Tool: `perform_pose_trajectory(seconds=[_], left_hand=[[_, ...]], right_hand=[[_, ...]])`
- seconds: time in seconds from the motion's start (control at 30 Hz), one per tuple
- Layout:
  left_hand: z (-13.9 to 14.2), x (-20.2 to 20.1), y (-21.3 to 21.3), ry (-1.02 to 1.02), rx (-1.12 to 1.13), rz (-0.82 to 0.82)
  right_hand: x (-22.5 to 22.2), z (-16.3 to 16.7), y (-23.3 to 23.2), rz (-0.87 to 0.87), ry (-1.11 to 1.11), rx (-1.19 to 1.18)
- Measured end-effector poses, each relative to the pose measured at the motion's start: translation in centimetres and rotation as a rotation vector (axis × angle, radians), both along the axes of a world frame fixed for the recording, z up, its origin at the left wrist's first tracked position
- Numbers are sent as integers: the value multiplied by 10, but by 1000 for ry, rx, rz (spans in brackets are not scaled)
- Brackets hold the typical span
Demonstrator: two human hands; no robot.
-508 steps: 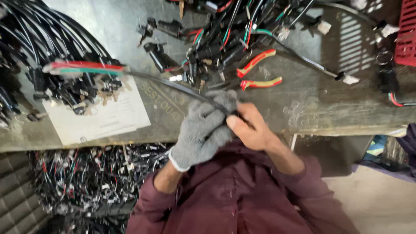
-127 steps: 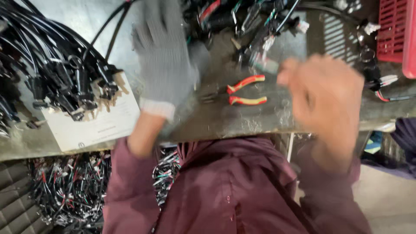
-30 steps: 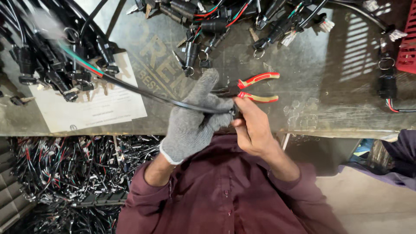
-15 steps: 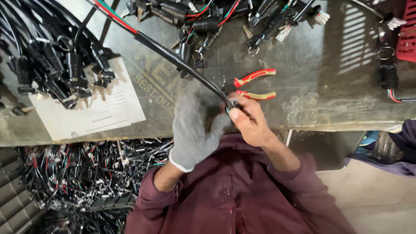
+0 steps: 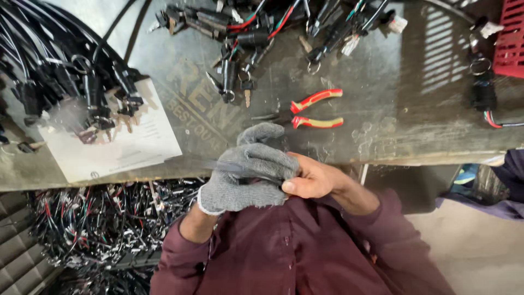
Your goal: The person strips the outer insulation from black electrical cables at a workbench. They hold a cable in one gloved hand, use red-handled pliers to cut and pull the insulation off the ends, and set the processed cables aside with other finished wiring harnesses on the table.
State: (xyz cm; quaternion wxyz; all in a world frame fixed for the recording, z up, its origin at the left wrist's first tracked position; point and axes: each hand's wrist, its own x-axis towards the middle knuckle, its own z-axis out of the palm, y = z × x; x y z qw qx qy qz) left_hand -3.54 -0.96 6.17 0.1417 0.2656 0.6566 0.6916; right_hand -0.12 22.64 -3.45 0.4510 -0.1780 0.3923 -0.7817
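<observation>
Right now the left hand (image 5: pixel 248 172), in a gray knit glove, is curled shut around a thin black cable (image 5: pixel 240 169). The cable looks blurry and runs across the glove's fingers toward the bare right hand (image 5: pixel 311 180). The right hand is also closed, with its thumb and fingers pinching the cable end just beside the glove, so the two hands touch. Both hands sit at the near edge of the workbench (image 5: pixel 393 131), close to the person's dark red shirt (image 5: pixel 295 251). Just past the hands, near that edge, lie pliers (image 5: pixel 311 109) with red and yellow handles, and no hand touches them. A white paper sheet (image 5: pixel 117 145) lies toward the left part of the near edge, with a bundle of black cables and plugs (image 5: pixel 65 82) resting on its far side. More plugs, keys and colored wires (image 5: pixel 262 27) pile up along the far edge. A red crate (image 5: pixel 510 41) sits at the far right corner. The bare room on the workbench is to the right of the pliers, out toward the right edge. Under the workbench on the left lies a heap of cut wires (image 5: pixel 93 224).
</observation>
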Motion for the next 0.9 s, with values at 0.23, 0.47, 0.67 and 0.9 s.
perform_pose_trajectory(seconds=[0.23,0.47,0.67,0.9], left_hand=[[-7,9,22,-148,-90,319],[-18,2,32,-469,76,393],[-22,6,15,-280,-63,546],[-8,14,12,16,-110,333]], right_hand=[[15,-32,-23,-557,234,306],[-30,34,-33,-761,917,785],[-54,45,14,-447,1509,1393],[-50,43,15,-766,632,784]])
